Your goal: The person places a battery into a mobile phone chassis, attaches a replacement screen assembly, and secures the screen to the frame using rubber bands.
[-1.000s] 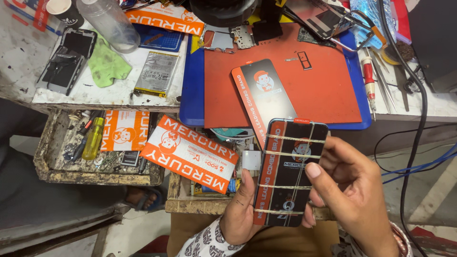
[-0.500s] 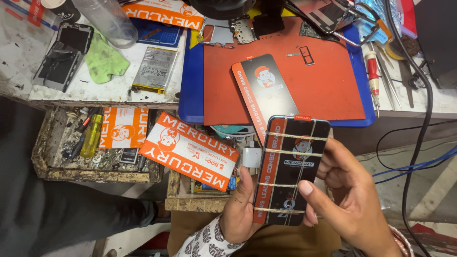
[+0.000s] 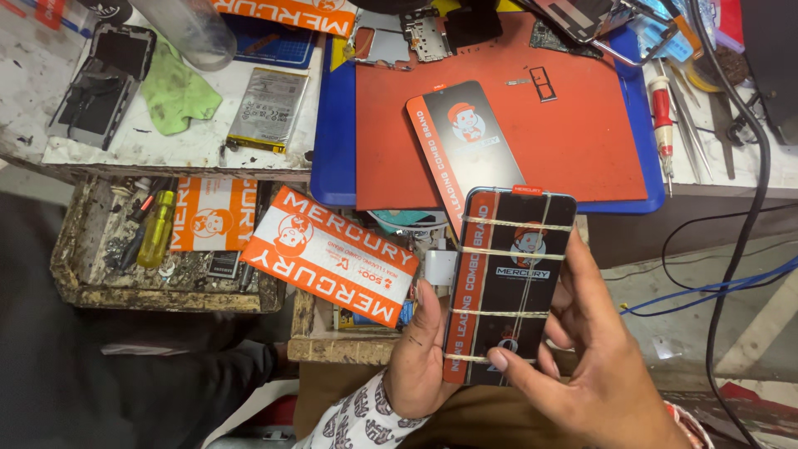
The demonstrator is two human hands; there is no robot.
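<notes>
Both hands hold a phone (image 3: pixel 509 287) upright below the bench edge. The left hand (image 3: pixel 422 357) cups its left side, thumb up the edge; the right hand (image 3: pixel 603 366) grips the right side (rubber bands (image 3: pixel 513 252) cross the screen), forefinger on the lower corner.

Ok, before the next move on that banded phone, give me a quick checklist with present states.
1. Left hand grips the phone edge: ok.
2. Right hand supports the other side: ok.
3. Rubber bands cross the screen, evenly seated: ok.
4. Screen fully bonded under the bands: cannot tell.
5. Bare space on the red mat for setting down: ok.
6. Screwdriver lies on the mat's right side: ok.
</notes>
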